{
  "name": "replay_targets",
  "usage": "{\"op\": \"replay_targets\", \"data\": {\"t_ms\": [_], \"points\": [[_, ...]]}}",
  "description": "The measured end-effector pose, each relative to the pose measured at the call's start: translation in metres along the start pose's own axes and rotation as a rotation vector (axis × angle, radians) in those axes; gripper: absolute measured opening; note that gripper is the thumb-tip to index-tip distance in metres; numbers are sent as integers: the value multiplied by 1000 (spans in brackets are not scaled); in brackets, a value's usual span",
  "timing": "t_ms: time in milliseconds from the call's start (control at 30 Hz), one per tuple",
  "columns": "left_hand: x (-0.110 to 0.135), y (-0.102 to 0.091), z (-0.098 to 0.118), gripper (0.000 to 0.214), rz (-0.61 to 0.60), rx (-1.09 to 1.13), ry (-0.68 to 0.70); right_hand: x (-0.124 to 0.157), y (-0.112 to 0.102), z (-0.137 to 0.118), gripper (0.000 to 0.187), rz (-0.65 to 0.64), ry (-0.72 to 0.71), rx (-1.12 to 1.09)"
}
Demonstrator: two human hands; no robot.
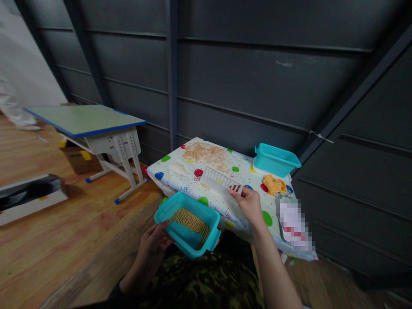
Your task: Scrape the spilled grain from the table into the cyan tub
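My left hand (155, 243) grips a teal plastic box (187, 223) from below, held tilted at the near edge of the small table. The box holds yellow-green beans (190, 221). My right hand (249, 204) is closed on the near end of a white slotted plastic scraper (219, 179) that lies flat on the dotted tablecloth (180, 169). A spread of tan grains (207, 154) lies at the far side of the cloth, beyond the scraper. A few grains sit beside the scraper's left edge.
A second teal box (277, 159) stands on a white lid at the table's back right, with an orange cloth (274, 185) in front of it. A green-topped desk (84, 119) stands to the left on the wooden floor. A dark panelled wall rises right behind the table.
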State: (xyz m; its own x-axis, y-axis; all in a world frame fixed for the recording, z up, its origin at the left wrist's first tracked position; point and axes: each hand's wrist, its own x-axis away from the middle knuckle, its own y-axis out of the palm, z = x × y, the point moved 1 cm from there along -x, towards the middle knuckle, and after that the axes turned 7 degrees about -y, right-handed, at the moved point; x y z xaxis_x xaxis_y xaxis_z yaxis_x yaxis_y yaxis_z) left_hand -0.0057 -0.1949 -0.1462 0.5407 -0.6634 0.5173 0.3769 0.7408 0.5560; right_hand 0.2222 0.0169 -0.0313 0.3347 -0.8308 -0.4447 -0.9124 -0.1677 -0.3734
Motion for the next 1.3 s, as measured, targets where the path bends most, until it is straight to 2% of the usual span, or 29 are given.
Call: {"op": "replay_targets", "data": {"t_ms": [400, 567, 767, 967, 1200, 1300], "points": [[5, 3, 2, 37, -10, 25, -2, 30, 2, -20, 41, 44, 23, 32], [7, 3, 2, 35, 0, 24, 6, 46, -1, -22, 47, 123, 13, 164], [2, -1, 0, 30, -18, -6, -14, 60, -6, -32, 50, 134, -15, 228], [2, 2, 2, 30, 0, 11, -19, 69, -9, -38, 48, 143, -2, 202], [8, 6, 5, 42, -39, -14, 11, 75, -11, -39, 44, 141, 7, 175], [7, 7, 5, 34, -47, -12, 11, 76, -11, -39, 42, 125, -1, 158]]}}
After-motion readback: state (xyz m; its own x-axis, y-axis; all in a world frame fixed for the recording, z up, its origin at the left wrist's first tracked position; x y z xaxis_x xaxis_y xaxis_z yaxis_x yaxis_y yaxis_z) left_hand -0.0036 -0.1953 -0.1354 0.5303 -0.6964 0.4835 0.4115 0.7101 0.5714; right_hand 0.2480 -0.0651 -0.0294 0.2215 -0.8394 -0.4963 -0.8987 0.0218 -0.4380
